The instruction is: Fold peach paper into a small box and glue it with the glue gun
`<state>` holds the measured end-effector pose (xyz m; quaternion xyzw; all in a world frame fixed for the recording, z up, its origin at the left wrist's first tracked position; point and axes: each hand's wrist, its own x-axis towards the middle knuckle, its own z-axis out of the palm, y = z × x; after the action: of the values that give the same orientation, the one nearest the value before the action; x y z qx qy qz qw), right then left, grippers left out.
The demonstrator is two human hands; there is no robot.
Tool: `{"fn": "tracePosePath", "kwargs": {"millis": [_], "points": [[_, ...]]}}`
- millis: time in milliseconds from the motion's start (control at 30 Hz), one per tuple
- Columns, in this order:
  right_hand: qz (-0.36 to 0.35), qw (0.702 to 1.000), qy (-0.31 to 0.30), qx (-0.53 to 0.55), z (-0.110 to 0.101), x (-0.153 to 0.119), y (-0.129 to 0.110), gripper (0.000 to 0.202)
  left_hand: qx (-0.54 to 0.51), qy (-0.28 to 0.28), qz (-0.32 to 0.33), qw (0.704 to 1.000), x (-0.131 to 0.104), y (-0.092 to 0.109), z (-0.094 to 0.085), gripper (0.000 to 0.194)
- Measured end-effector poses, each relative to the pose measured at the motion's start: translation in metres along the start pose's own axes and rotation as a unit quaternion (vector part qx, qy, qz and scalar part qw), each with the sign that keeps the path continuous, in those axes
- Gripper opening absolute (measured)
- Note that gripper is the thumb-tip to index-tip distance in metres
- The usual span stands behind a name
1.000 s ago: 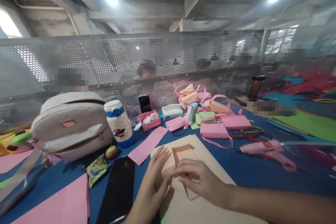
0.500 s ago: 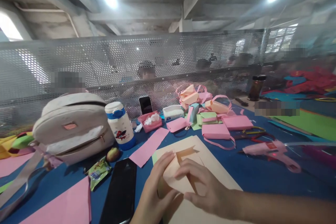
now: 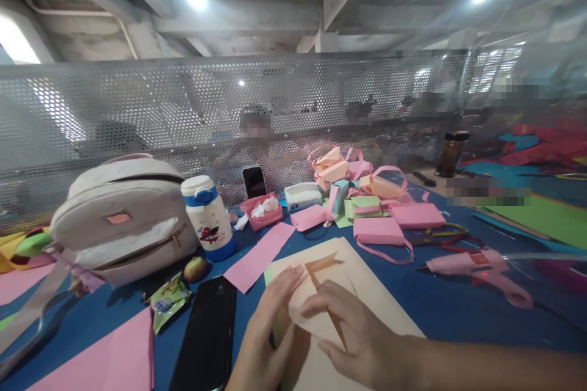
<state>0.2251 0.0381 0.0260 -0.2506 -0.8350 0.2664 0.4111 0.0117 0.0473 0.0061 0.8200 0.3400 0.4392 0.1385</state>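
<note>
My left hand (image 3: 270, 324) is curled around the left side of a folded cream paper piece (image 3: 305, 304), its fingertips at the top edge. From the right, my right hand (image 3: 362, 330) grips the same piece, with thumb and fingers bent over its face. Both hands are above a large cream sheet (image 3: 380, 281) on the blue table (image 3: 440, 311). A narrow cream strip with a notched end (image 3: 324, 261) shows just beyond the fingers. The underside of the folded piece is hidden.
A black phone (image 3: 206, 333), snack packet (image 3: 169, 302), bottle (image 3: 210, 220) and backpack (image 3: 128, 220) stand left. Pink paper (image 3: 259, 256) lies ahead. Small paper bags (image 3: 376, 231) sit beyond; a pink glue gun (image 3: 479, 270) lies right. Behind is a perforated metal screen (image 3: 192, 104).
My right hand's fingers have shifted slightly on the folded paper, and the piece is tilted a little differently. The view has moved slightly.
</note>
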Motion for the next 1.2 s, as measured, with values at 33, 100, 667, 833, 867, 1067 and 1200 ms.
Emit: {"fn": "tracePosePath", "kwargs": {"millis": [33, 100, 667, 833, 867, 1067, 1200], "points": [[0.0, 1.0, 0.002, -0.006, 0.0, 0.0, 0.0, 0.034, 0.001, 0.003, 0.003, 1.0, 0.0, 0.0, 0.0, 0.057], [0.002, 1.0, 0.001, -0.012, 0.001, -0.001, 0.0, 0.033, 0.004, 0.01, 0.002, 1.0, 0.001, 0.001, 0.001, 0.057], [-0.08, 0.987, 0.088, -0.104, 0.001, 0.004, 0.017, 0.022, -0.005, 0.023, 0.013, 1.0, 0.005, -0.01, -0.004, 0.051], [-0.052, 0.989, 0.094, -0.099, -0.001, 0.004, 0.016, 0.026, 0.002, 0.043, 0.012, 0.999, 0.007, -0.009, -0.002, 0.05], [-0.049, 0.99, 0.091, -0.097, -0.002, 0.005, 0.016, 0.026, 0.005, 0.046, 0.011, 0.999, 0.008, -0.008, -0.002, 0.05], [-0.057, 0.989, 0.097, -0.095, -0.002, 0.008, 0.014, 0.029, 0.009, 0.042, -0.019, 0.999, 0.007, -0.007, -0.004, 0.05], [-0.06, 0.989, 0.103, -0.091, 0.0, 0.008, 0.015, 0.029, 0.009, 0.034, -0.029, 0.999, 0.006, -0.005, -0.006, 0.048]]}}
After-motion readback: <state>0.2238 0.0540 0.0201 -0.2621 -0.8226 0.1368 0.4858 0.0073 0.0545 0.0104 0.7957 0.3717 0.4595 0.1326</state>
